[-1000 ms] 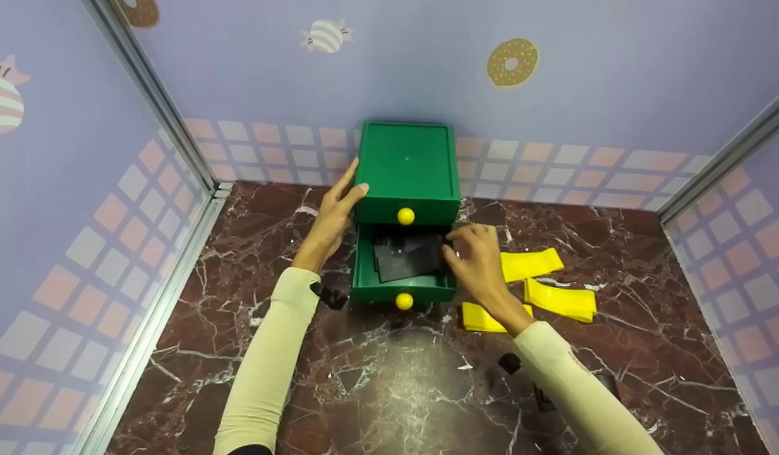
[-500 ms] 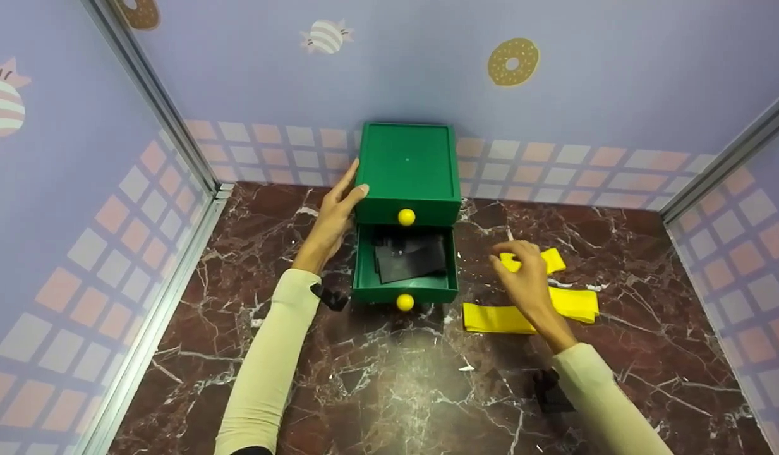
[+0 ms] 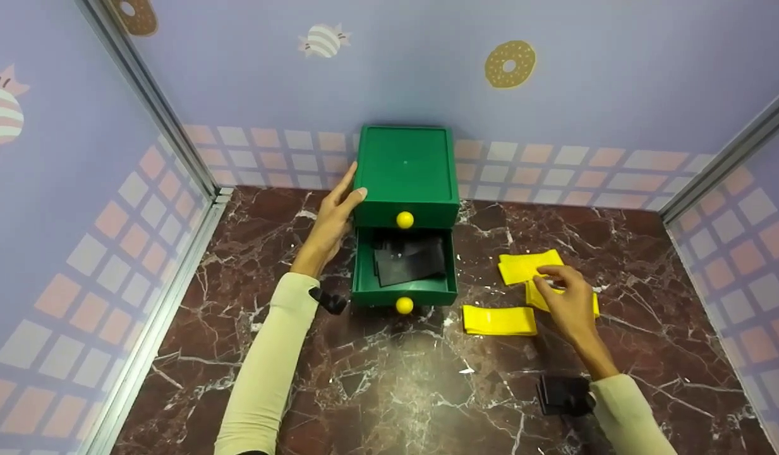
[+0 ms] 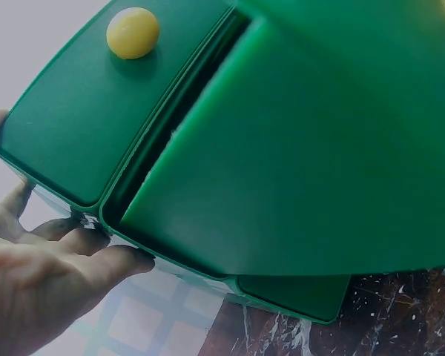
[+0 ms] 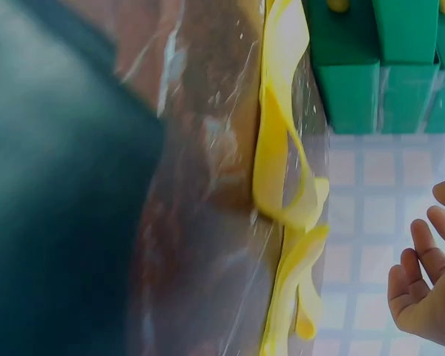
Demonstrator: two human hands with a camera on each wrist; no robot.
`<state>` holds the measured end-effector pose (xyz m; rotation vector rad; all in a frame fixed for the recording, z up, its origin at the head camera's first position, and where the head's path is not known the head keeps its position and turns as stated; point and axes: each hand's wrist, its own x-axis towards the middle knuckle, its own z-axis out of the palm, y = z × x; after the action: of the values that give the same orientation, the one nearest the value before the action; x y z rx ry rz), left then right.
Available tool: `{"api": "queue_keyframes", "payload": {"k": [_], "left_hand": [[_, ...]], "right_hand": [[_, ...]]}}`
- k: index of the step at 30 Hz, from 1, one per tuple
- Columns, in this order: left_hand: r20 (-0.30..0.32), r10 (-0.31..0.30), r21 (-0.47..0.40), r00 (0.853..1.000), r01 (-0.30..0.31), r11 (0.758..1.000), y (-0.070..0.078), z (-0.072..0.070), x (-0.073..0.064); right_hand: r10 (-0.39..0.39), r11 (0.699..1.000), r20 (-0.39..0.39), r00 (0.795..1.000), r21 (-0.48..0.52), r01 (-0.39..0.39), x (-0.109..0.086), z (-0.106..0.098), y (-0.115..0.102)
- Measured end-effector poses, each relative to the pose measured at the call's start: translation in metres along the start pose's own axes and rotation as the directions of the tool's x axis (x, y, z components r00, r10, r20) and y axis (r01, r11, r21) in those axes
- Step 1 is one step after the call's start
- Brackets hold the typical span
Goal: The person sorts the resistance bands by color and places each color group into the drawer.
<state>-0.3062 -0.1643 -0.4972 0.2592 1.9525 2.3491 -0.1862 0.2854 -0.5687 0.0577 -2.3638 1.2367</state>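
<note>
A small green plastic drawer cabinet (image 3: pixel 407 164) with yellow knobs stands against the back wall. Its lower drawer (image 3: pixel 421 297) is pulled out, and flat black folded strips (image 3: pixel 408 264) lie inside. My left hand (image 3: pixel 329 224) rests on the cabinet's left side, fingers along the wall and thumb at the upper edge. To the right of the drawer lie three folded flat yellow bands (image 3: pixel 500 321) on the tabletop. Over two of them hovers my right hand (image 3: pixel 569 303), its fingers loosely bent and nothing held. In the right wrist view, the yellow bands (image 5: pixel 271 163) show as loose loops.
The table (image 3: pixel 402 392) has a dark red marble pattern. Patterned panels (image 3: pixel 414 69) enclose it at the back and both sides, with metal rails in the corners. A black wrist mount (image 3: pixel 563 395) sits by the right sleeve.
My right hand has moved from the black strips in the drawer rightward to above the yellow bands. The left hand has stayed on the cabinet's side.
</note>
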Motion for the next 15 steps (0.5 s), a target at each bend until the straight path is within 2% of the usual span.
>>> {"api": "queue_keyframes", "payload": {"k": [9,15], "left_hand": [[0.015,-0.011,-0.006,1.000,0.011,1.000,0.000,-0.001,-0.002],[0.010,-0.007,-0.012,1.000,0.008,1.000,0.000,0.000,0.000]], "right_hand": [[0.055,0.998,0.024,0.998,-0.037,-0.054,-0.019,-0.029,0.018],[0.054,0.998,0.047,0.997,-0.028,-0.053,-0.033,-0.050,0.029]]}}
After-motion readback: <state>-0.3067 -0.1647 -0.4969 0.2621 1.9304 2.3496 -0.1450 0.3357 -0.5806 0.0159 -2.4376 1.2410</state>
